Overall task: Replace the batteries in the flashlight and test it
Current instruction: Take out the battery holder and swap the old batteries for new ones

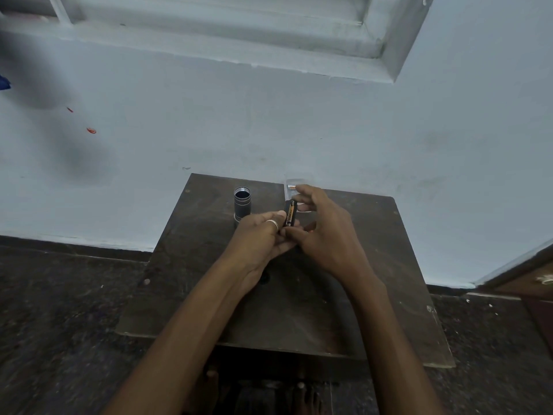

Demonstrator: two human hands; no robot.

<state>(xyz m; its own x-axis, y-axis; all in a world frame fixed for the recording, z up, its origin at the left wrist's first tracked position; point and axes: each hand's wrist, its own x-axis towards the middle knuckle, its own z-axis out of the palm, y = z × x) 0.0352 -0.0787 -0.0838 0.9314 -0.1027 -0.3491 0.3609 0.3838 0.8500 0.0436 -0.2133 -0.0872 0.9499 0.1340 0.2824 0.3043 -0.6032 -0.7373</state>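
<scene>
A black and orange battery [290, 213] stands nearly upright between my two hands over the middle of a small dark table [374, 265]. My left hand [260, 238], with a ring on one finger, grips its lower part. My right hand [323, 229] pinches the battery from the right, with its fingers curled behind the top. A dark flashlight body [242, 205] stands upright on the table at the far left, with its open end up, just behind my left hand. What the battery's lower end sits in is hidden by my fingers.
A clear plastic battery pack [291, 187] with a silver and copper cell in it lies at the table's far edge, behind my right hand. A pale blue wall rises right behind the table. Dark stone floor lies on both sides. My feet show below the table's near edge.
</scene>
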